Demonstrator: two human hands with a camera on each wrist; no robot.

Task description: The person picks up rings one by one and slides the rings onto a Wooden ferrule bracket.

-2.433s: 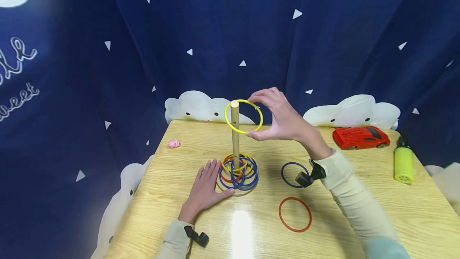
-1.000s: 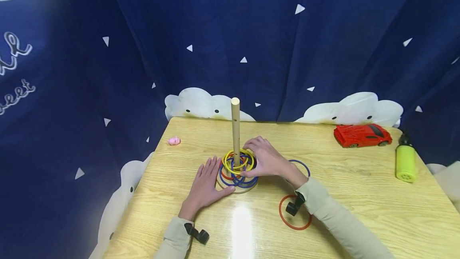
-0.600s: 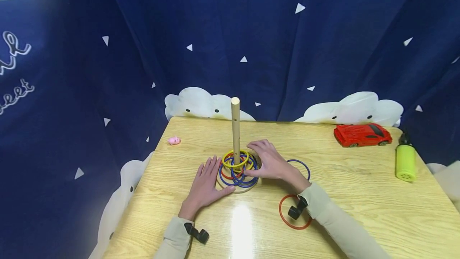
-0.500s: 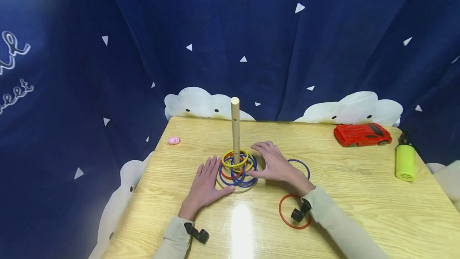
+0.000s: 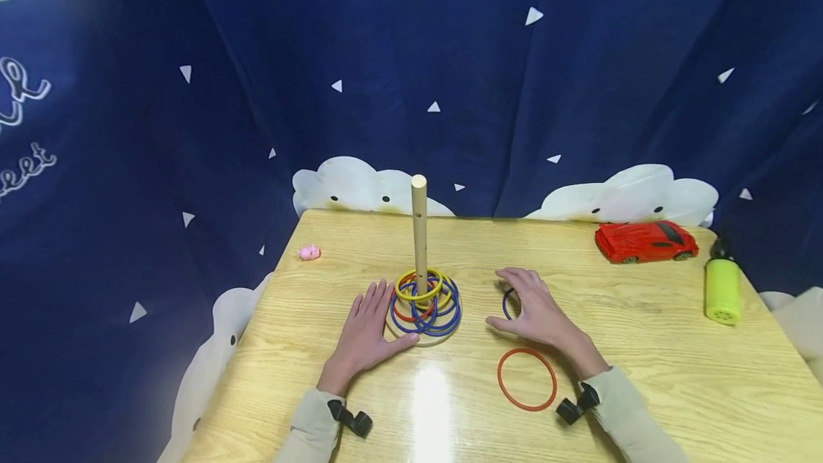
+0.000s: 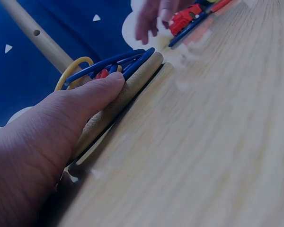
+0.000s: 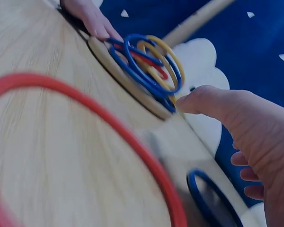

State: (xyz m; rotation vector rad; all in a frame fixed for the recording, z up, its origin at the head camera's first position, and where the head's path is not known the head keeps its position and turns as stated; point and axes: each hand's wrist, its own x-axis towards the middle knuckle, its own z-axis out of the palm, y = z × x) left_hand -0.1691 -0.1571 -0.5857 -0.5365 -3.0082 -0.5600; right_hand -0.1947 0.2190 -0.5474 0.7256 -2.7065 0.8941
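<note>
A wooden post [image 5: 420,234] stands upright on a round wooden base [image 6: 128,97]. Yellow, red and blue rings lie loosely piled round its foot, a yellow ring [image 5: 419,299] on top. My left hand [image 5: 366,341] lies at the base's left side, fingers straight, thumb resting on its edge in the left wrist view. To the right of the base, my right hand [image 5: 536,313] hovers with thumb and fingers spread apart, holding nothing. Beneath it lies a blue ring [image 7: 191,184], partly hidden by the hand in the head view. Nearer me is a red ring [image 5: 529,409] flat on the table.
A red toy car [image 5: 646,242] sits at the back right of the wooden table [image 5: 643,334], with a yellow-green bottle [image 5: 722,291] beside it. At the back left is a small pink toy [image 5: 309,253]. A dark blue curtain [image 5: 386,56] hangs behind.
My right hand lowered a yellow ring from the post's top to the pile, let it go, then moved right over the blue ring. My left hand has stayed put.
</note>
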